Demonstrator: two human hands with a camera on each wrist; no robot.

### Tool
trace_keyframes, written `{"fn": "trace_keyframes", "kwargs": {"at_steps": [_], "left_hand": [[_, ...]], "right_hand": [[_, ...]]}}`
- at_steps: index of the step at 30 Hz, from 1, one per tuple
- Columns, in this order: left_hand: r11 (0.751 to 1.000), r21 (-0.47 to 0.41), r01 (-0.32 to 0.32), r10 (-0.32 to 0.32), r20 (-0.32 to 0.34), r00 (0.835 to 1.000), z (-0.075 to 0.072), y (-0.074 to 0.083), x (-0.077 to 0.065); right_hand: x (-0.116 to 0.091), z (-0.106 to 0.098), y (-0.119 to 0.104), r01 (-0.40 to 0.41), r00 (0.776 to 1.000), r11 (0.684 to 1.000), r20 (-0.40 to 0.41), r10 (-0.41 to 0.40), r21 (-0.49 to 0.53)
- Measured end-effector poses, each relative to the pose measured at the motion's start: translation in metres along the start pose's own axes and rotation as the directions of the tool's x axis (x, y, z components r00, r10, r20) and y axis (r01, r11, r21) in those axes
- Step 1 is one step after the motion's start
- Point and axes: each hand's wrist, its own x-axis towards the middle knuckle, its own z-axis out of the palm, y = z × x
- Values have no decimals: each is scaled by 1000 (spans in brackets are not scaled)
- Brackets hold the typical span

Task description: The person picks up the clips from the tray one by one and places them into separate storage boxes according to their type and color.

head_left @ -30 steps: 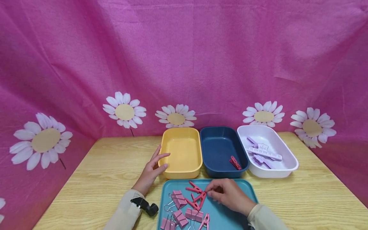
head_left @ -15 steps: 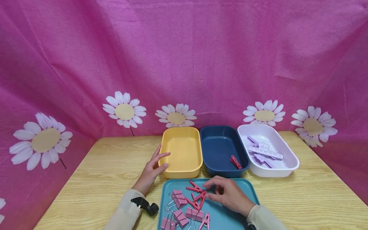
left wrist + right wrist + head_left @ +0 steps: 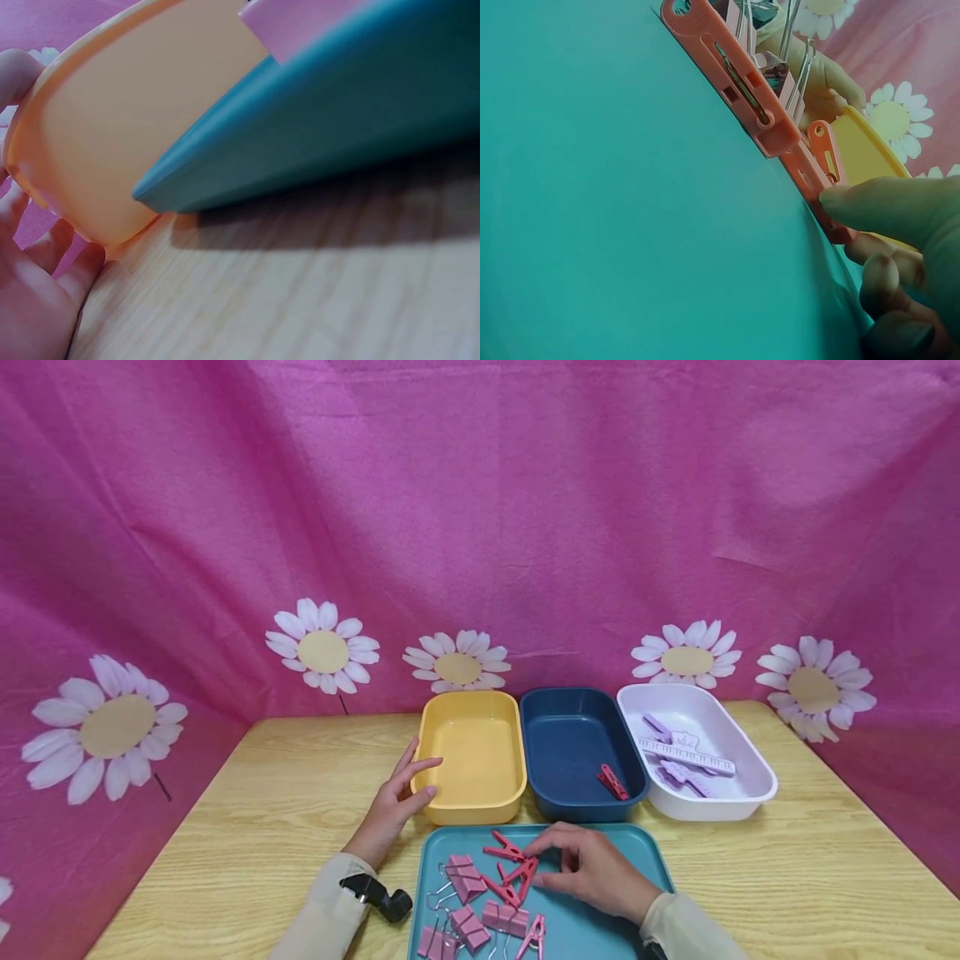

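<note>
My right hand is over the teal tray, with its thumb and index finger pinching a red plastic clothespin. Seen from the right wrist, the thumb lies on this clothespin and a fingertip is at its far side. Two more red clothespins, touch or overlap it. Several pink binder clips and a pink clothespin lie nearer the front. At the left, my left hand holds the rim of the yellow bin, thumb and index over the edge, other fingers outside.
Beside the yellow bin stands a navy bin with a red clothespin in it. Farther right, a white bin contains several lilac clips. Behind the wooden table hangs a magenta cloth with daisies.
My right thumb and index finger spread off the clothespins, then came back down around one, slightly left. The left hand has stayed on the yellow bin.
</note>
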Motion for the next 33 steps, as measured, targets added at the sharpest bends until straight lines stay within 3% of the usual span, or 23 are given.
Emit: {"fn": "trace_keyframes", "kwargs": {"at_steps": [14, 33], "left_hand": [[999, -6, -37, 37, 9, 999, -1, -2, 1], [999, 2, -45, 45, 1, 999, -1, -1, 0]], "right_hand": [[0, 1, 0, 18, 1000, 1000, 23, -19, 7], [-1, 0, -1, -49, 998, 999, 40, 49, 15]]}}
